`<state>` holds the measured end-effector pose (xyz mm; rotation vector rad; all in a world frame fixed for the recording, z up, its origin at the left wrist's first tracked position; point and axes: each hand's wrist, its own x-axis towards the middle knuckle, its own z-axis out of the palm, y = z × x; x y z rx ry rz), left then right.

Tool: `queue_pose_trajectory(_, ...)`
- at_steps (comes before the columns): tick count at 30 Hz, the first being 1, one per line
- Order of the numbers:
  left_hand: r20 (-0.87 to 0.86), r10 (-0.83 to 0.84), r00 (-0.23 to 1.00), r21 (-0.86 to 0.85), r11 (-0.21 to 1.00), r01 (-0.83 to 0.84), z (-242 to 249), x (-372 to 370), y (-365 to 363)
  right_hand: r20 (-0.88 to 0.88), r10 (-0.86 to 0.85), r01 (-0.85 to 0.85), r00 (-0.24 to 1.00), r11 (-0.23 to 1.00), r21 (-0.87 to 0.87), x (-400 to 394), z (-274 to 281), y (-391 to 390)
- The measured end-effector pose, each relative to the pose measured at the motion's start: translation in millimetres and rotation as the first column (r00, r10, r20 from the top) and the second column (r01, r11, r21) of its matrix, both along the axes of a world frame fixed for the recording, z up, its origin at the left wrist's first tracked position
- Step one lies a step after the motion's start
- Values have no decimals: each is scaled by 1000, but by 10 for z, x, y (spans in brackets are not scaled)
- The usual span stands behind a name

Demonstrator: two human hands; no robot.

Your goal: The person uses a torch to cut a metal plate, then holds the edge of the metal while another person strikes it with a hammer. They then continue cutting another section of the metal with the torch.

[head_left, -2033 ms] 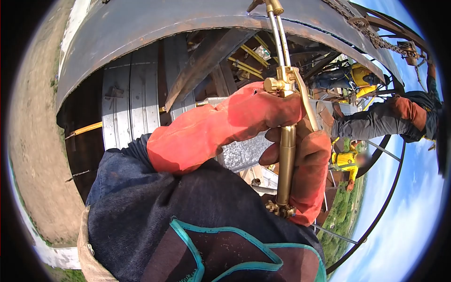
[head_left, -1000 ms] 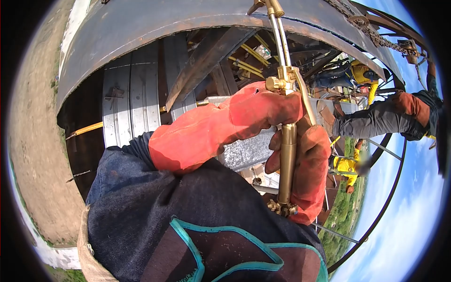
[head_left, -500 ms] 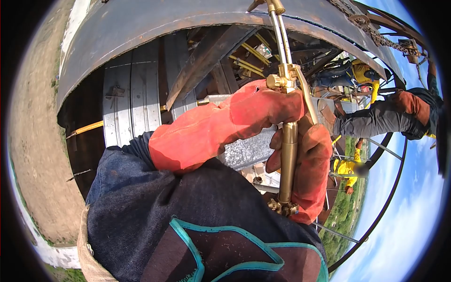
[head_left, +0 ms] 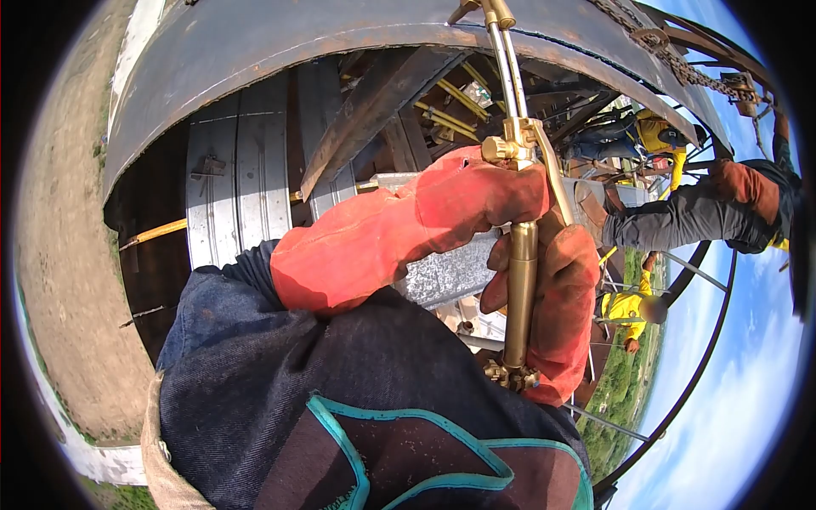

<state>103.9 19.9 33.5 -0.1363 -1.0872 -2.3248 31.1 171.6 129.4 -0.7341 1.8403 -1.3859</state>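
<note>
A brass cutting torch [head_left: 521, 293] runs up the view, its two slim tubes leading to an angled head [head_left: 500, 12] over the dark curved steel plate [head_left: 340, 32]. My left hand [head_left: 425, 217], in a red leather glove, is closed around the torch just below its valve knob. Lower down, my right hand [head_left: 568, 314], in a matching sooty glove, wraps the brass handle from the right. A lever [head_left: 554, 178] runs along the torch's right side. The torch tip is right at the plate, near a white marked line and a narrow dark seam.
Below the plate's edge are ribbed metal sheets [head_left: 238, 170], a rusty beam [head_left: 365, 119] and yellow bars [head_left: 446, 121]. A chain [head_left: 680, 66] hangs at upper right. Several people in work clothes are to the right, one in grey trousers [head_left: 693, 217] nearest. Ground lies far below at left.
Both hands and the torch hold almost the same position. A person in yellow at the right has shifted slightly.
</note>
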Motion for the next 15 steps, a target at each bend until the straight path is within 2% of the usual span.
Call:
queue_pose_trajectory(2,18,-31,999,14,999,30,25,29,-2,2,0,0,1000,1000,-6,2,5,1)
queue_pose_trajectory(5,34,57,998,-68,996,-55,-39,-61,-6,-9,22,-23,1000,1000,-10,-56,-19,30)
queue_pose_trajectory(8,-58,12,998,0,1000,-12,-79,-71,15,-2,41,-41,999,999,-9,-88,-33,53)
queue_pose_trajectory(11,-17,82,996,-7,997,-82,24,-70,63,2,21,-21,1000,1000,13,-44,6,39)
queue_pose_trajectory(15,60,37,998,-55,998,-34,-36,-56,10,7,20,-20,1000,999,26,-46,16,33)
